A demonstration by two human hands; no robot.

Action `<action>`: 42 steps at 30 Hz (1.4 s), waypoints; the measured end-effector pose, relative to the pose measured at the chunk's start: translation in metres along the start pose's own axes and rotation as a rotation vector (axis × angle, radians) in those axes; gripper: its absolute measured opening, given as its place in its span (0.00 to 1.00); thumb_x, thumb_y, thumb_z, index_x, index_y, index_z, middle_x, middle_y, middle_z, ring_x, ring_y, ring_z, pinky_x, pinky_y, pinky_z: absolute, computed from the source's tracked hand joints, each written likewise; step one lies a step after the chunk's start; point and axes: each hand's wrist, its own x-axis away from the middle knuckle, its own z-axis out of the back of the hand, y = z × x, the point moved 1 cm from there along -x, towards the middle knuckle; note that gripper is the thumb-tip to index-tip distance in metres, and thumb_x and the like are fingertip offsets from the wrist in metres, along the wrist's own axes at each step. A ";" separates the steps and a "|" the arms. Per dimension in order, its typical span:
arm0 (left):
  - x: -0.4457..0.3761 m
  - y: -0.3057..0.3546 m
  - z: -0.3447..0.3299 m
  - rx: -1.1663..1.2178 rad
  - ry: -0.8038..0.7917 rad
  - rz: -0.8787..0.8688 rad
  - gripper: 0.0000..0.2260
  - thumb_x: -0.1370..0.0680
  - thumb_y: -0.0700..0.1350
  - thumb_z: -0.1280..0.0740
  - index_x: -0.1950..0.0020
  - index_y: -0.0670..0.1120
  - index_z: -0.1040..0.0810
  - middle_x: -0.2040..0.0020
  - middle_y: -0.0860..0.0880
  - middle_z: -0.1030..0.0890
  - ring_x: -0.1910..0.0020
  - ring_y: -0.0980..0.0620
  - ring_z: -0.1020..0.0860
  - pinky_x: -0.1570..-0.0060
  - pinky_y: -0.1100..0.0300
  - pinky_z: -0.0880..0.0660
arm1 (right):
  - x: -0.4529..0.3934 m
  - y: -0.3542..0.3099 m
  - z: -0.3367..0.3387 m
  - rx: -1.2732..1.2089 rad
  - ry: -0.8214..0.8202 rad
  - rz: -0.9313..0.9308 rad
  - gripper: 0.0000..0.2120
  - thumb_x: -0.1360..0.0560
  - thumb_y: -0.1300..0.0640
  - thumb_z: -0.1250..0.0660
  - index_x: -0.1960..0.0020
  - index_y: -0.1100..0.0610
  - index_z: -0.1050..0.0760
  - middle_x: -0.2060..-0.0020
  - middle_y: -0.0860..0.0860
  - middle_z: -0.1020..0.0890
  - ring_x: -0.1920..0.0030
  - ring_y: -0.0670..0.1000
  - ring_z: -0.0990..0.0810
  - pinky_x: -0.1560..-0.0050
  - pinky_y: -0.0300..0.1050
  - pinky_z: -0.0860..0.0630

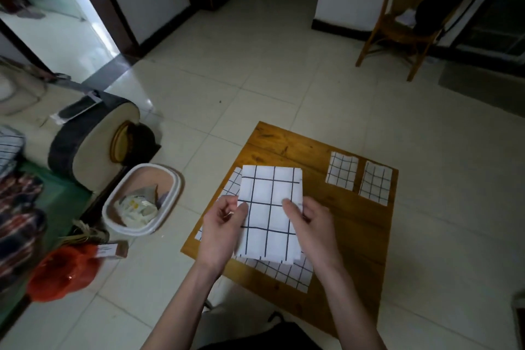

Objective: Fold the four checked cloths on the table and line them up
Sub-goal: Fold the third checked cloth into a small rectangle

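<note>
Both hands pinch one folded white cloth with black checks (270, 213) — left hand (220, 231) on its left edge, right hand (311, 231) on its right — above the brown wooden bench (355, 224). Its long axis runs away from the person; the two folded checked cloths (358, 177) lie far-right, nearer the right hand, while an unfolded checked cloth (287, 271) lies beneath.

We see a small wooden table (355, 230) standing on pale floor tiles (255, 88). On it, beyond our right hand (309, 224), lie two folded checked cloths (342, 170) (375, 182) just beside each other. An unfolded checked cloth (287, 271) lies spread beneath both hands.
</note>
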 end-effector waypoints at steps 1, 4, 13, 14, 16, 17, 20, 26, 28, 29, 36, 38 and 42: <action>0.000 0.001 0.008 0.018 0.021 -0.005 0.08 0.17 0.46 0.31 0.50 0.41 0.21 0.55 0.31 0.22 0.61 0.40 0.22 0.56 0.43 0.21 | 0.000 -0.003 -0.007 0.003 -0.036 0.003 0.07 0.18 0.52 0.30 0.54 0.50 0.21 0.65 0.40 0.17 0.64 0.39 0.20 0.63 0.34 0.24; -0.002 0.003 0.034 0.053 0.084 0.008 0.06 0.17 0.40 0.32 0.49 0.37 0.21 0.58 0.41 0.16 0.61 0.49 0.18 0.61 0.59 0.20 | -0.005 -0.014 -0.033 0.018 -0.087 0.009 0.03 0.17 0.54 0.31 0.45 0.51 0.20 0.54 0.44 0.12 0.55 0.45 0.13 0.57 0.44 0.15; -0.036 0.005 0.155 0.100 0.122 0.008 0.05 0.17 0.40 0.33 0.50 0.42 0.19 0.60 0.43 0.17 0.61 0.49 0.19 0.64 0.60 0.22 | -0.026 -0.045 -0.152 0.066 -0.144 0.029 0.09 0.17 0.50 0.31 0.38 0.43 0.22 0.50 0.40 0.13 0.52 0.44 0.12 0.58 0.46 0.14; -0.043 0.005 0.173 0.091 0.122 0.004 0.05 0.17 0.40 0.33 0.50 0.42 0.19 0.61 0.43 0.18 0.61 0.49 0.19 0.63 0.59 0.22 | -0.028 -0.049 -0.170 0.075 -0.138 0.034 0.08 0.17 0.50 0.31 0.39 0.44 0.22 0.50 0.40 0.13 0.52 0.43 0.12 0.58 0.46 0.14; -0.058 0.003 0.210 0.079 0.112 -0.013 0.04 0.17 0.40 0.32 0.50 0.43 0.18 0.59 0.41 0.17 0.61 0.48 0.19 0.61 0.56 0.22 | -0.032 -0.057 -0.206 0.085 -0.121 0.045 0.06 0.18 0.51 0.31 0.41 0.46 0.21 0.53 0.41 0.12 0.54 0.43 0.12 0.60 0.44 0.14; -0.066 0.003 0.230 0.077 0.102 -0.018 0.03 0.17 0.42 0.31 0.49 0.44 0.18 0.57 0.38 0.18 0.60 0.46 0.20 0.59 0.53 0.22 | -0.033 -0.061 -0.224 0.074 -0.107 0.044 0.05 0.18 0.52 0.30 0.43 0.48 0.20 0.54 0.42 0.12 0.55 0.44 0.12 0.60 0.43 0.15; -0.091 0.002 0.284 0.065 0.076 -0.021 0.05 0.20 0.47 0.29 0.49 0.45 0.18 0.54 0.32 0.22 0.59 0.43 0.24 0.57 0.47 0.26 | -0.039 -0.072 -0.278 0.081 -0.056 0.067 0.04 0.19 0.52 0.29 0.49 0.52 0.19 0.59 0.51 0.14 0.58 0.50 0.15 0.57 0.48 0.16; -0.128 0.006 0.367 0.102 0.007 0.002 0.18 0.25 0.56 0.28 0.46 0.44 0.19 0.54 0.28 0.24 0.58 0.44 0.26 0.54 0.46 0.26 | -0.049 -0.091 -0.369 -0.018 -0.036 0.035 0.08 0.19 0.49 0.29 0.50 0.54 0.19 0.58 0.53 0.15 0.56 0.54 0.15 0.54 0.51 0.17; -0.138 0.006 0.385 0.093 0.013 -0.002 0.19 0.25 0.59 0.29 0.47 0.44 0.18 0.55 0.29 0.24 0.58 0.44 0.26 0.54 0.45 0.26 | -0.056 -0.096 -0.388 0.023 -0.038 0.048 0.12 0.19 0.48 0.30 0.54 0.56 0.21 0.63 0.52 0.18 0.62 0.53 0.19 0.60 0.48 0.21; -0.145 0.005 0.393 0.087 0.021 -0.001 0.19 0.25 0.59 0.29 0.47 0.44 0.18 0.55 0.29 0.23 0.58 0.44 0.26 0.54 0.43 0.24 | -0.061 -0.097 -0.397 0.038 -0.044 0.050 0.14 0.19 0.48 0.30 0.57 0.56 0.23 0.67 0.49 0.22 0.65 0.51 0.23 0.63 0.44 0.26; -0.202 0.000 0.415 0.065 0.015 0.030 0.23 0.24 0.62 0.29 0.47 0.41 0.19 0.52 0.29 0.21 0.53 0.28 0.21 0.45 0.27 0.23 | -0.110 -0.100 -0.429 0.147 0.028 0.056 0.21 0.19 0.44 0.31 0.61 0.57 0.31 0.70 0.46 0.33 0.67 0.46 0.34 0.65 0.41 0.37; -0.221 0.007 0.414 0.059 -0.003 0.009 0.21 0.23 0.59 0.29 0.47 0.40 0.20 0.53 0.29 0.22 0.57 0.36 0.21 0.48 0.31 0.23 | -0.128 -0.100 -0.433 0.140 0.058 0.065 0.22 0.19 0.45 0.30 0.60 0.62 0.31 0.68 0.51 0.34 0.67 0.47 0.35 0.65 0.42 0.38; -0.267 0.024 0.404 0.025 -0.041 -0.014 0.15 0.18 0.47 0.30 0.53 0.35 0.25 0.66 0.38 0.31 0.65 0.47 0.32 0.63 0.54 0.31 | -0.167 -0.109 -0.435 0.098 0.106 0.081 0.22 0.19 0.49 0.30 0.64 0.57 0.36 0.70 0.45 0.39 0.69 0.45 0.39 0.68 0.39 0.40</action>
